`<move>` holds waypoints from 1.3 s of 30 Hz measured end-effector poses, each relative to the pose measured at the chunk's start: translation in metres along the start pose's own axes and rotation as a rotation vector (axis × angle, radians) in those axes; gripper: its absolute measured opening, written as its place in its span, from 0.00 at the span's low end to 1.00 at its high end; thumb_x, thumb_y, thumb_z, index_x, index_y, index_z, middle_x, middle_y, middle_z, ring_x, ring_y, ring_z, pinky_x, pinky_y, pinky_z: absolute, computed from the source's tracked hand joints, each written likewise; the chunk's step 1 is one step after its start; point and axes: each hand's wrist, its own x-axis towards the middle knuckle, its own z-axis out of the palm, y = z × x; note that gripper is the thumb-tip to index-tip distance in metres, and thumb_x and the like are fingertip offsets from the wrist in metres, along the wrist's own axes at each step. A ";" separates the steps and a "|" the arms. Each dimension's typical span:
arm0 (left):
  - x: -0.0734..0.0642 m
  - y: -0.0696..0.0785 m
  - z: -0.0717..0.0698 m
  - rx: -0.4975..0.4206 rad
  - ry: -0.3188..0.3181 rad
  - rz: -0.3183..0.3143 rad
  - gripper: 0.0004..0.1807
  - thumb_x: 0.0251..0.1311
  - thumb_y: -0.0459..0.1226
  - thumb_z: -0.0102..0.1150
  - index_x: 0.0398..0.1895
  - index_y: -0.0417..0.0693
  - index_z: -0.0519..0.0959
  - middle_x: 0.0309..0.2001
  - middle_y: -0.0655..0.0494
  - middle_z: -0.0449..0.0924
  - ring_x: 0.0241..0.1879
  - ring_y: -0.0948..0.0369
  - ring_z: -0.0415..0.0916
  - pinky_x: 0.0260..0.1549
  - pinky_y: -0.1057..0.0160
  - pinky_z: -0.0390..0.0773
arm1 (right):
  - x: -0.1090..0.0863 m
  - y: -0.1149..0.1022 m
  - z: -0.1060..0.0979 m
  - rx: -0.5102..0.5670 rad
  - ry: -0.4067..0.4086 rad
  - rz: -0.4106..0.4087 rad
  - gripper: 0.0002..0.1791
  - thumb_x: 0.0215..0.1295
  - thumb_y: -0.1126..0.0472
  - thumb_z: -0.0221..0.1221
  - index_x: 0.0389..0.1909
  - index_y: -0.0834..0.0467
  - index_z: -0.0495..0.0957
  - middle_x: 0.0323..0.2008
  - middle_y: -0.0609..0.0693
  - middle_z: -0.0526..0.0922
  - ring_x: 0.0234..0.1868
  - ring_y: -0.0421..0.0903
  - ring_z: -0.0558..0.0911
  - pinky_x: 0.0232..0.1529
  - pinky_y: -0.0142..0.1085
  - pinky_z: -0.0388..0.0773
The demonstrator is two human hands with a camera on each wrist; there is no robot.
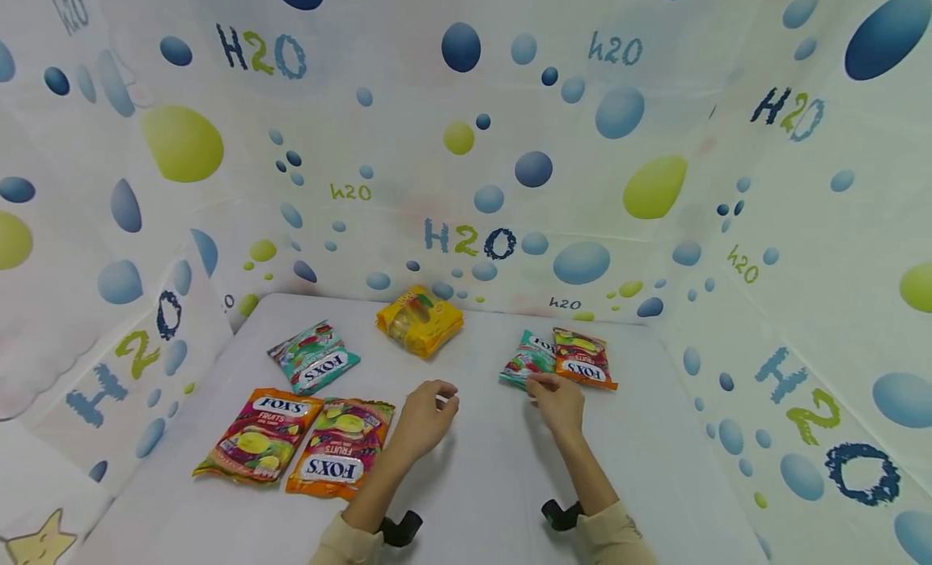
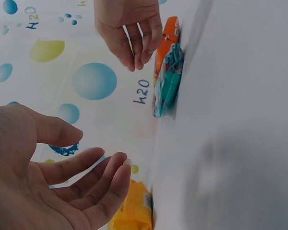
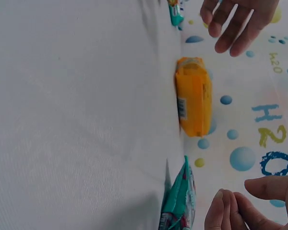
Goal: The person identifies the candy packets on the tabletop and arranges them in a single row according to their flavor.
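Note:
My left hand (image 1: 428, 419) hovers over the middle of the table with relaxed, slightly bent fingers and nothing in them. My right hand (image 1: 559, 403) is also in the air, its thumb apart from the fingers in the right wrist view and nothing held. Just beyond it lies a teal candy bag (image 1: 530, 358), partly hidden by the fingertips in the head view. An orange-and-red candy bag (image 1: 585, 358) sits right against that teal one. Left of my left hand are two larger orange fruit candy bags, one upright to me (image 1: 256, 437) and one upside down (image 1: 342, 445).
Another teal candy bag (image 1: 313, 358) lies at the back left. A yellow packet (image 1: 420, 320) stands at the back middle, near the printed backdrop (image 1: 408, 152). The white table (image 1: 488, 484) is enclosed by printed sheets at the back and both sides.

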 end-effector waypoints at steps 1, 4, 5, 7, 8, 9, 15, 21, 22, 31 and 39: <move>0.001 0.001 0.002 -0.002 -0.012 -0.006 0.13 0.67 0.43 0.56 0.48 0.47 0.81 0.41 0.56 0.79 0.38 0.61 0.77 0.34 0.64 0.79 | 0.001 0.000 -0.002 -0.013 0.006 0.001 0.10 0.62 0.56 0.65 0.40 0.57 0.86 0.33 0.51 0.86 0.34 0.51 0.85 0.32 0.36 0.83; 0.003 0.004 0.008 -0.008 -0.042 -0.014 0.13 0.68 0.43 0.56 0.48 0.47 0.80 0.41 0.56 0.79 0.39 0.61 0.77 0.34 0.63 0.80 | 0.006 0.001 -0.009 -0.077 0.028 -0.012 0.11 0.62 0.54 0.65 0.41 0.56 0.87 0.35 0.50 0.87 0.35 0.49 0.84 0.31 0.35 0.80; 0.004 0.005 0.010 -0.008 -0.050 -0.013 0.13 0.68 0.43 0.55 0.48 0.47 0.80 0.41 0.56 0.79 0.38 0.61 0.77 0.35 0.63 0.80 | 0.007 0.001 -0.011 -0.098 0.037 -0.018 0.11 0.61 0.54 0.65 0.41 0.55 0.87 0.35 0.49 0.87 0.37 0.48 0.83 0.33 0.35 0.78; 0.007 0.007 0.014 -0.009 -0.060 -0.002 0.13 0.68 0.43 0.55 0.48 0.46 0.80 0.41 0.56 0.79 0.38 0.61 0.76 0.35 0.63 0.79 | 0.009 0.001 -0.015 -0.127 0.060 -0.027 0.11 0.60 0.53 0.65 0.40 0.54 0.87 0.37 0.48 0.87 0.39 0.47 0.82 0.35 0.36 0.75; 0.008 0.008 0.017 -0.010 -0.063 0.011 0.13 0.67 0.42 0.55 0.48 0.45 0.80 0.41 0.55 0.79 0.38 0.61 0.76 0.34 0.63 0.79 | 0.011 0.002 -0.017 -0.133 0.073 -0.033 0.11 0.60 0.52 0.66 0.40 0.53 0.87 0.37 0.48 0.87 0.41 0.47 0.82 0.37 0.37 0.74; 0.010 0.009 0.019 -0.009 -0.065 0.021 0.14 0.67 0.42 0.56 0.48 0.44 0.80 0.41 0.55 0.79 0.37 0.62 0.76 0.34 0.64 0.79 | 0.012 0.002 -0.019 -0.137 0.083 -0.037 0.12 0.60 0.52 0.65 0.41 0.54 0.87 0.38 0.49 0.87 0.42 0.47 0.82 0.37 0.38 0.73; 0.017 0.018 0.033 -0.022 -0.061 0.074 0.12 0.66 0.39 0.56 0.46 0.42 0.81 0.40 0.55 0.79 0.36 0.63 0.76 0.32 0.64 0.78 | 0.018 0.004 -0.030 -0.126 0.104 -0.052 0.16 0.61 0.53 0.64 0.45 0.58 0.85 0.39 0.51 0.86 0.43 0.48 0.82 0.39 0.40 0.75; 0.024 0.027 0.045 -0.024 -0.088 0.091 0.12 0.65 0.40 0.56 0.45 0.44 0.81 0.40 0.56 0.79 0.35 0.64 0.76 0.33 0.64 0.78 | 0.024 0.007 -0.038 -0.156 0.140 -0.043 0.16 0.61 0.54 0.64 0.46 0.59 0.85 0.41 0.53 0.86 0.43 0.50 0.82 0.39 0.40 0.74; 0.026 0.028 0.047 -0.027 -0.094 0.092 0.12 0.66 0.41 0.55 0.45 0.44 0.81 0.40 0.56 0.79 0.35 0.64 0.76 0.32 0.64 0.78 | 0.025 0.007 -0.040 -0.160 0.148 -0.047 0.16 0.61 0.55 0.64 0.46 0.59 0.85 0.41 0.54 0.86 0.44 0.51 0.82 0.40 0.41 0.74; 0.040 0.032 0.065 -0.056 -0.138 0.112 0.14 0.66 0.42 0.55 0.47 0.43 0.80 0.43 0.55 0.79 0.38 0.62 0.76 0.34 0.64 0.78 | 0.040 0.011 -0.057 -0.200 0.211 -0.027 0.16 0.63 0.55 0.61 0.47 0.60 0.83 0.43 0.58 0.85 0.46 0.55 0.80 0.44 0.48 0.76; 0.054 0.031 0.082 -0.085 -0.196 0.148 0.16 0.66 0.41 0.54 0.50 0.39 0.79 0.45 0.52 0.78 0.41 0.61 0.75 0.37 0.64 0.79 | 0.055 0.016 -0.071 -0.225 0.286 0.011 0.17 0.62 0.57 0.62 0.48 0.61 0.83 0.42 0.58 0.84 0.43 0.55 0.79 0.43 0.47 0.72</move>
